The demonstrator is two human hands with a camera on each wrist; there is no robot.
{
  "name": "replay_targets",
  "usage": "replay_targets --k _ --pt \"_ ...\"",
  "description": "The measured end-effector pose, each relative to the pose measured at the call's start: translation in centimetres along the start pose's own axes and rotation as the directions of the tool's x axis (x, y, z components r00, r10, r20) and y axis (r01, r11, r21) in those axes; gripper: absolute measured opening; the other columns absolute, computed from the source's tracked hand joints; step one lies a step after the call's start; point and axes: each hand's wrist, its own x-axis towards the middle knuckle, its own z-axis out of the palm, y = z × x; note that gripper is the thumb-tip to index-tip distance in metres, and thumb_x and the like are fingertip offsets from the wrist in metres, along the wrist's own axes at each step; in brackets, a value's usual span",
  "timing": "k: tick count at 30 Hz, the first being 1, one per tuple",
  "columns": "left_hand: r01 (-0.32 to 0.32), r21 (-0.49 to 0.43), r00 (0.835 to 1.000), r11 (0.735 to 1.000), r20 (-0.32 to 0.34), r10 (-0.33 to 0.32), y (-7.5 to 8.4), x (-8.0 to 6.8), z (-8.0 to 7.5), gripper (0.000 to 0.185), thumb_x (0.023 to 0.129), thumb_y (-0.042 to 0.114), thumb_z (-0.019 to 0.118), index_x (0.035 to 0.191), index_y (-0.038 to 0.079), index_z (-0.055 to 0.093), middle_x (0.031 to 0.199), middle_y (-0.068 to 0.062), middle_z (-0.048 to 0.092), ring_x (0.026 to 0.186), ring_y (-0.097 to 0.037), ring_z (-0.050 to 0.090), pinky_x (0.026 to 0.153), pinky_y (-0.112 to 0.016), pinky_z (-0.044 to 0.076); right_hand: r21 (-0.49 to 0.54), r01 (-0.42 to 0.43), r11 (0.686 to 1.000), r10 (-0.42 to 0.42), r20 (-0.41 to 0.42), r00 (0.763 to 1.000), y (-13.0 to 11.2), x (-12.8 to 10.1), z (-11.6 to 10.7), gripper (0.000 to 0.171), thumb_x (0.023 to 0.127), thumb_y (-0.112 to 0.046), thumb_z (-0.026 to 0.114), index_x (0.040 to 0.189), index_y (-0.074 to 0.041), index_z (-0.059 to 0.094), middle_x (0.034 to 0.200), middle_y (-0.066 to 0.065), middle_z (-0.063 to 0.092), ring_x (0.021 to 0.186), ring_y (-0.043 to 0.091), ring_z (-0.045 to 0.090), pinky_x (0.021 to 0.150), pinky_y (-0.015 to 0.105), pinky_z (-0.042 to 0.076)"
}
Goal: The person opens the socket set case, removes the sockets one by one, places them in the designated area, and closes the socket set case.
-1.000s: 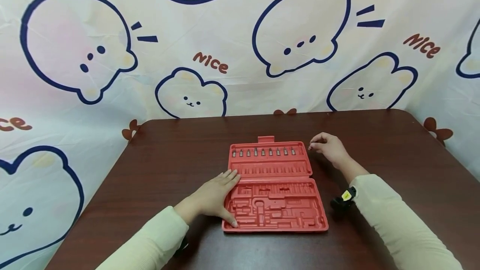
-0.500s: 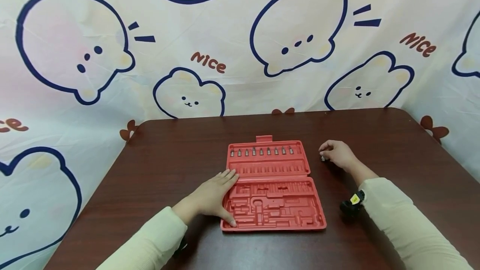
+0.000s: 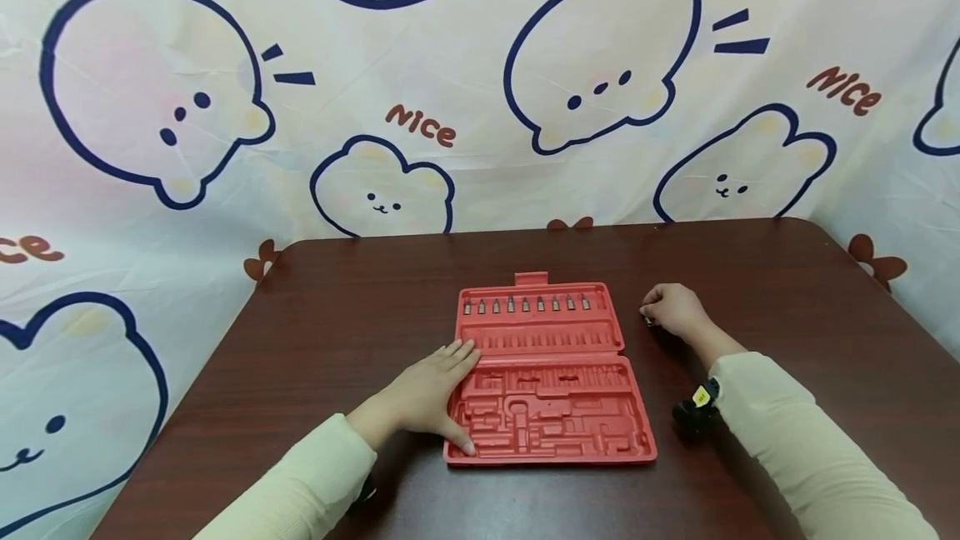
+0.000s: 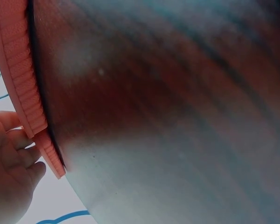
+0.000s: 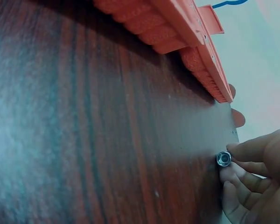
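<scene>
Pinching a small metal socket (image 5: 223, 159) between curled fingertips (image 5: 245, 150), right hand (image 3: 672, 309) sits on the dark wood table (image 3: 345, 307) just right of the open red tool case (image 3: 551, 373), level with its far half; the socket stands on the tabletop at the fingertips, open end facing the wrist camera (in the head view it is only a tiny glint at the knuckles). Left hand (image 3: 431, 394) lies flat with fingers straight and loosely spread, palm on the table, fingers resting on the case's left edge near the hinge line, thumb along the near half's left rim; it holds nothing. Left wrist view shows the same fingers (image 4: 18, 154) against the case's ribbed edge. Case lies fully opened, both halves flat, latch tab at the far side; a row of small screwdriver bits (image 3: 525, 304) stands in the far half's top slots, near half shows moulded recesses. Cream sleeves (image 3: 810, 457) cover both forearms, a black wrist-mounted camera (image 3: 693, 411) on the right wrist. Cartoon bear backdrop (image 3: 375, 107) with "Nice" lettering hangs behind the table.
</scene>
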Motion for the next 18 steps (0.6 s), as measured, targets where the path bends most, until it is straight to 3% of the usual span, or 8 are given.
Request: replay_targets --k 11,18 --pt "0.013 -0.009 1.000 1.000 0.005 -0.013 0.02 -0.11 -0.07 0.119 0.048 0.075 0.057 0.137 0.005 0.021 0.141 -0.011 0.017 0.129 -0.025 0.010 0.100 -0.037 0.016 0.016 0.006 1.000 -0.005 -0.018 1.000 0.04 -0.11 -0.10 0.017 0.085 -0.009 0.052 0.093 0.006 0.054 0.076 0.012 0.055 0.064 0.019 0.049 0.053 0.029 0.040" --pt "0.002 -0.011 1.000 1.000 0.005 -0.002 0.13 -0.13 -0.11 0.119 0.049 0.073 0.059 0.137 0.004 0.021 0.141 -0.012 0.017 0.128 -0.026 0.011 0.100 -0.037 0.016 -0.021 0.027 0.999 -0.029 -0.080 0.996 -0.43 -0.85 -0.58 0.021 0.084 -0.013 0.052 0.095 0.005 0.054 0.087 0.017 0.054 0.074 0.026 0.047 0.061 0.034 0.040"
